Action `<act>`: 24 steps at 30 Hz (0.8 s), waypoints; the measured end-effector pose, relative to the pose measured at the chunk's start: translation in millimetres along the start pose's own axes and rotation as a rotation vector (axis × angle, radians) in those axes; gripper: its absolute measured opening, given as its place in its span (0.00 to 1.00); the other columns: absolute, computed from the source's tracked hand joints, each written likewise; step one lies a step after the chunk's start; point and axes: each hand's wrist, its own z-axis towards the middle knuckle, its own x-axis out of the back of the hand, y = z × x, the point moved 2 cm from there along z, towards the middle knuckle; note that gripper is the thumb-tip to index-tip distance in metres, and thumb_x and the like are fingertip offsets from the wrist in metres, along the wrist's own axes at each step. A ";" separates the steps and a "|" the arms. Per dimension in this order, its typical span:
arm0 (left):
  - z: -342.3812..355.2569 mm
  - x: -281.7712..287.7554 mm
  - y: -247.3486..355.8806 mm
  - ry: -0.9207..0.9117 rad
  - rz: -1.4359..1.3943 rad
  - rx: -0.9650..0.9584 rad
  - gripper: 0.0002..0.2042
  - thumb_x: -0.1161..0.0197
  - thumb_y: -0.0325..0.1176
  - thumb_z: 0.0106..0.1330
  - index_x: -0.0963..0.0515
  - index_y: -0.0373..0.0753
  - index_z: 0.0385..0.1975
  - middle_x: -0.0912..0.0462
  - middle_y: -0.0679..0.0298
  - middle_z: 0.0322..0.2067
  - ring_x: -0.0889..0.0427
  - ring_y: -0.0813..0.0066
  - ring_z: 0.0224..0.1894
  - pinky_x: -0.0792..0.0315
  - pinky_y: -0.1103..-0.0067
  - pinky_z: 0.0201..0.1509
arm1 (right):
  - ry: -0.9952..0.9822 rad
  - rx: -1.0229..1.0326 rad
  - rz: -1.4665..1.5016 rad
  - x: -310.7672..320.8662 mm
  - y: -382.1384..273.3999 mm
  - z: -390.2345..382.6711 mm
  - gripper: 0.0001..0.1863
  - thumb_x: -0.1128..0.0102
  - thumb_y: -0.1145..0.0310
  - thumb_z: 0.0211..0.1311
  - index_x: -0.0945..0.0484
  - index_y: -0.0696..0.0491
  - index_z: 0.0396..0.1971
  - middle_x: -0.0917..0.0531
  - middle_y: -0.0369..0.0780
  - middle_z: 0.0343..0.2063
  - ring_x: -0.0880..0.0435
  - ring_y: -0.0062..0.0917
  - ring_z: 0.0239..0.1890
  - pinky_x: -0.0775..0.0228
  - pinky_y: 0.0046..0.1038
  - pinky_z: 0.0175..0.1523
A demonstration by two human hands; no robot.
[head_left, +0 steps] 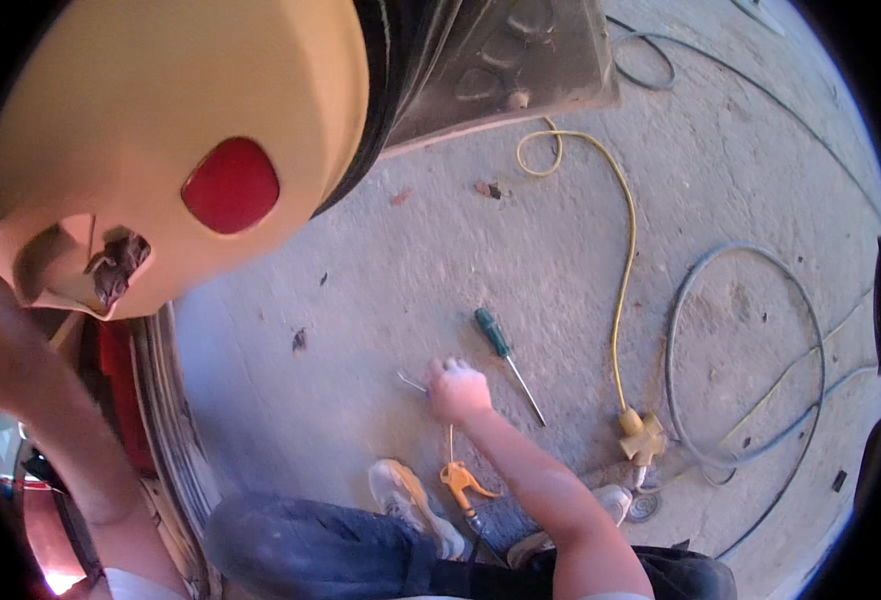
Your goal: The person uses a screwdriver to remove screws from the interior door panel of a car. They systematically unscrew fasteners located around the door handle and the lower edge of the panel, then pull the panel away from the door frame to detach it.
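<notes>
Down on the concrete floor point(381, 270), the right hand point(458, 388) closes over a small metal wrench point(412, 381), fingers curled and mostly hiding it, a green-handled screwdriver point(508, 350) just beside. Left hand is cut off past the frame edge, only the forearm point(41, 400) showing, so its grip can't be told. Open floor stretches ahead toward the yellow hose point(623, 260), while a cream vehicle panel point(161, 130) crowds the left.
</notes>
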 end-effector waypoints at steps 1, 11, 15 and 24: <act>-17.6 -10.6 26.6 -0.018 -0.032 -0.077 0.16 0.31 0.40 0.56 0.16 0.43 0.43 0.24 0.59 0.50 0.23 0.59 0.49 0.28 0.65 0.55 | 0.087 -0.013 0.017 13.3 3.2 3.8 0.15 0.42 0.63 0.60 0.25 0.53 0.44 0.18 0.44 0.42 0.18 0.38 0.50 0.20 0.39 0.42; -193.6 -365.7 148.7 -0.856 -0.538 -0.191 0.20 0.36 0.36 0.65 0.25 0.41 0.57 0.27 0.54 0.59 0.23 0.51 0.55 0.28 0.62 0.57 | 0.439 -0.065 -0.098 38.7 93.9 -9.8 0.33 0.51 0.71 0.62 0.36 0.41 0.69 0.43 0.43 0.73 0.41 0.34 0.74 0.45 0.39 0.73; -195.2 -497.5 135.2 -0.733 -0.532 0.163 0.22 0.42 0.34 0.68 0.31 0.33 0.61 0.33 0.50 0.65 0.28 0.47 0.62 0.32 0.60 0.64 | 0.401 -0.074 -0.098 36.8 103.9 -4.4 0.34 0.51 0.70 0.61 0.37 0.39 0.70 0.43 0.43 0.73 0.41 0.35 0.74 0.45 0.39 0.74; -138.1 -631.3 158.0 -0.589 -0.321 0.190 0.22 0.47 0.23 0.66 0.28 0.34 0.61 0.26 0.50 0.60 0.25 0.54 0.62 0.28 0.66 0.63 | 0.321 -0.078 -0.119 35.1 107.7 -4.9 0.40 0.45 0.68 0.56 0.41 0.37 0.72 0.48 0.42 0.75 0.43 0.34 0.75 0.46 0.39 0.75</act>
